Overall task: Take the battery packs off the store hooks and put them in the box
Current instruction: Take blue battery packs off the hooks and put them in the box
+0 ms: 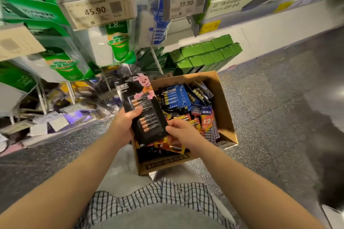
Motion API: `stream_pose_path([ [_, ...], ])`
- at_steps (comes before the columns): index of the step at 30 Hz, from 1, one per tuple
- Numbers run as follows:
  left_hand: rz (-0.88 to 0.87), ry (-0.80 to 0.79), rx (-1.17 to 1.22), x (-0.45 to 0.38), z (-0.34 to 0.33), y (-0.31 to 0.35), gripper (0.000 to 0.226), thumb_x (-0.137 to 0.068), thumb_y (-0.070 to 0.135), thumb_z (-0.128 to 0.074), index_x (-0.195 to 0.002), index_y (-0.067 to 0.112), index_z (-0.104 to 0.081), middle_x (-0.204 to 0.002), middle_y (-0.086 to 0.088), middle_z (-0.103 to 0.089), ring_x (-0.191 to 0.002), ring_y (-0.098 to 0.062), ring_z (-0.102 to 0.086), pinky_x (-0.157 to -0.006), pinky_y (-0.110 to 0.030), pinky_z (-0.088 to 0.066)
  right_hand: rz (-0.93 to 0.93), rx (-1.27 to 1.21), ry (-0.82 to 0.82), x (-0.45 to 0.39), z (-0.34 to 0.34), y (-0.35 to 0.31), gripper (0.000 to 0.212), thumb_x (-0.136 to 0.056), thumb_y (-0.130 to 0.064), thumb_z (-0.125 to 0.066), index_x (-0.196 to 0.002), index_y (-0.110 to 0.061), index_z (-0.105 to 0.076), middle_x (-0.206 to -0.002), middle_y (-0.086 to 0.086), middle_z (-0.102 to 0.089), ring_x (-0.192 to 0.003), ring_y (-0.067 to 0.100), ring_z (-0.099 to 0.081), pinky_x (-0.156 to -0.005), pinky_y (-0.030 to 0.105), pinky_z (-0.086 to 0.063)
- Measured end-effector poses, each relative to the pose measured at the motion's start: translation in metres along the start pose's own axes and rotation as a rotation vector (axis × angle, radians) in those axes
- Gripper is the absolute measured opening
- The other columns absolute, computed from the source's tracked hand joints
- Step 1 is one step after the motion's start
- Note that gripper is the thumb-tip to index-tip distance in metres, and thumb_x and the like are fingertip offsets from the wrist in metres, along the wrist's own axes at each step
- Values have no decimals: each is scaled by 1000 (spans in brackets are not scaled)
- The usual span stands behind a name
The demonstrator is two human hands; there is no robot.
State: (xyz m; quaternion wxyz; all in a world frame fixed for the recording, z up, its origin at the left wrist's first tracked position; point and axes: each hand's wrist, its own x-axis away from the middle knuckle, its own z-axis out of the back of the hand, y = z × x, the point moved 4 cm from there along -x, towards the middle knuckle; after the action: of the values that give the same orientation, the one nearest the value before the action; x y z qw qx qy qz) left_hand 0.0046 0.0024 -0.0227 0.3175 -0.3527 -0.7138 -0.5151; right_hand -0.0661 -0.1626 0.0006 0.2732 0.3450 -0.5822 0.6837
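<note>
A black battery pack (143, 106) with a pink bunny and copper-tipped cells is held upright over the near-left corner of the cardboard box (221, 98). My left hand (123, 124) grips its left edge, thumb across the front. My right hand (181, 132) pinches its lower right corner. The box stands on the floor and holds several blue, black and orange battery packs (175, 96).
Hooks above carry green and white hanging packs (117, 42) with price tags 45.90 (96, 11) and 39.90 (185, 3). Green boxes (204, 55) are stacked behind the cardboard box. Loose packages (55, 117) lie on the low shelf at left. Grey speckled floor (270, 108) spreads to the right.
</note>
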Motion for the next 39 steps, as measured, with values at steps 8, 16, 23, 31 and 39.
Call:
stream_pose_path([
  [8, -54, 67, -116, -8, 49, 12, 22, -93, 0, -57, -99, 21, -62, -87, -2, -73, -79, -20, -71, -70, -37, -54, -274, -357, 542, -76, 39, 12, 26, -100, -26, -50, -117, -7, -55, -95, 7, -65, -87, 22, -65, -82, 39, -57],
  [16, 2, 30, -87, -21, 58, 0, 24, -87, 5, -64, -109, 15, -65, -91, -7, -76, -79, -24, -75, -72, -40, -55, -304, -505, 656, -94, 40, 16, 28, -97, -8, -53, -124, -8, -47, -96, 13, -65, -76, 19, -64, -63, 31, -52],
  [23, 14, 0, -127, -26, 38, -2, 21, -92, 8, -61, -113, 11, -63, -95, -11, -74, -83, -28, -73, -72, -40, -59, -276, -634, 547, -65, 50, 18, 20, -92, 4, -53, -105, -11, -55, -77, 9, -62, -61, 14, -56, -60, 25, -49],
  [31, 38, -41, -44, -29, 16, -14, 19, -95, 13, -58, -113, 15, -65, -103, -11, -73, -90, -28, -71, -81, -44, -56, -116, -593, 253, -27, 11, 28, 13, -92, 3, -53, -96, -7, -60, -75, 8, -65, -56, 13, -56, -55, 25, -48],
  [39, 21, -95, -34, -28, 15, -12, 25, -97, 9, -52, -122, 9, -57, -104, -10, -70, -81, -22, -72, -65, -34, -61, -39, -196, 166, -33, -26, 5, 12, -92, -6, -58, -94, -17, -57, -79, 3, -68, -51, 8, -58, -52, 21, -48],
])
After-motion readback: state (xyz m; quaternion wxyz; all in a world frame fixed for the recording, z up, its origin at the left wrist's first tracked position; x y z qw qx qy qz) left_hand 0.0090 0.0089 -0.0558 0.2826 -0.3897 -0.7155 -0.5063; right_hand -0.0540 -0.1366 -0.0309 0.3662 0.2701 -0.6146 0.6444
